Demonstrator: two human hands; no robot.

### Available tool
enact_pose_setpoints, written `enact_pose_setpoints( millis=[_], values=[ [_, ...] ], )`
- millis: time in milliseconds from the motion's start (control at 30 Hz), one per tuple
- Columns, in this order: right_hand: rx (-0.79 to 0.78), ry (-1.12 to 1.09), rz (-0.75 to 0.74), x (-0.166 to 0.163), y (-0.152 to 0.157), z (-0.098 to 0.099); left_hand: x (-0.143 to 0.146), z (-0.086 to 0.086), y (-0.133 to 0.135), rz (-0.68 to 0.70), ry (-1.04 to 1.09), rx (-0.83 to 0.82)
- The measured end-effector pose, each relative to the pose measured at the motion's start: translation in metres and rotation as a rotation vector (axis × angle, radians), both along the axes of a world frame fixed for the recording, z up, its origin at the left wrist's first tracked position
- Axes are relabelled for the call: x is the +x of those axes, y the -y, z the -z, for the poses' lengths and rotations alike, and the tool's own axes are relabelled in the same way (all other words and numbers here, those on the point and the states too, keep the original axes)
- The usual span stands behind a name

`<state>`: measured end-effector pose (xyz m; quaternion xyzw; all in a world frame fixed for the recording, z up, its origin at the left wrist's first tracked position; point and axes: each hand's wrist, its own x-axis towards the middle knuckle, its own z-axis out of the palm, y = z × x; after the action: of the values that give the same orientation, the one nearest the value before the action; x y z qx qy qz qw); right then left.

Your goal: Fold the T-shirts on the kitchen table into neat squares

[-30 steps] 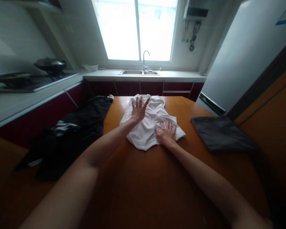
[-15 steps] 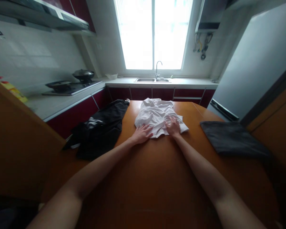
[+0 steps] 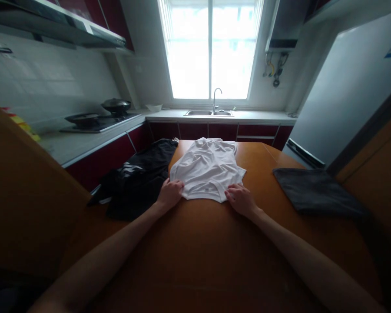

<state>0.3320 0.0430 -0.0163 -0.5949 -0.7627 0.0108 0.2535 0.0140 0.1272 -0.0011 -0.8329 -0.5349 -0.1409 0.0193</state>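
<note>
A white T-shirt [image 3: 208,167] lies spread on the wooden table [image 3: 195,243], its neckline toward me and its far end bunched and wrinkled. My left hand [image 3: 171,193] is closed on the shirt's near left shoulder, fingers curled over the cloth. At the near right shoulder, my right hand [image 3: 241,199] pinches the fabric beside the collar. Both hands rest low at the tabletop, and the fingertips are partly hidden by the cloth and knuckles.
Black clothing with white stripes [image 3: 143,174] lies on the left of the table. A folded dark grey cloth [image 3: 316,191] is on the right. Beyond stand the counter with a sink [image 3: 198,113], a stove with pans [image 3: 115,105], and a fridge [image 3: 348,95] at right.
My hands have come nearer to me and moved apart, from lying on the shirt to gripping its shoulders. The shirt is pulled nearer and spread wider, with its neckline now showing.
</note>
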Motion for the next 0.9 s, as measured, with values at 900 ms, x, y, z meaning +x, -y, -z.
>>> enact_pose_setpoints(
  millis=[900],
  values=[
    [-0.228, -0.011, 0.793, 0.116, -0.035, 0.002, 0.008, 0.020, -0.007, 0.429, 0.149, 0.036]
  ],
)
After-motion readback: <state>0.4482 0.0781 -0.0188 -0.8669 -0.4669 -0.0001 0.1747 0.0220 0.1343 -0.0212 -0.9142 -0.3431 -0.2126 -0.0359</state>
